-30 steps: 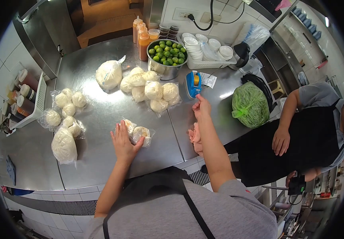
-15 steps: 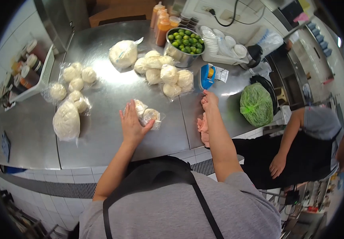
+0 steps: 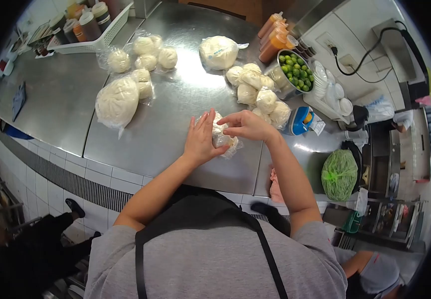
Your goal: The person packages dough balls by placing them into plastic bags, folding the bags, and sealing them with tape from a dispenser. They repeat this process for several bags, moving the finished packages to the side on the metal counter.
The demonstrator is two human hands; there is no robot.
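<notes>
My left hand (image 3: 203, 142), fingers spread, rests against a small plastic bag of pale, dough-like pieces (image 3: 231, 144) near the counter's front edge. Just above the same bag is my right hand (image 3: 248, 125), its fingers apart and slightly curled; nothing shows between them. Both hands partly cover the bag. Behind them lies a cluster of bagged pale balls (image 3: 250, 79). A large round bag (image 3: 219, 52) sits farther back. More bagged balls (image 3: 145, 61) and a big full bag (image 3: 117, 101) lie to the left.
Right of the hands are a blue container (image 3: 299, 121), a pot of green limes (image 3: 295, 72), sauce bottles (image 3: 273, 45), a green bag (image 3: 339, 174) and a pink cloth (image 3: 275, 187). A bottle basket (image 3: 105, 35) stands back left. People stand at lower left and lower right.
My right hand has moved left from beside the blue container to the small bag. The view has turned, so the counter items appear shifted. A person at lower left has come into view.
</notes>
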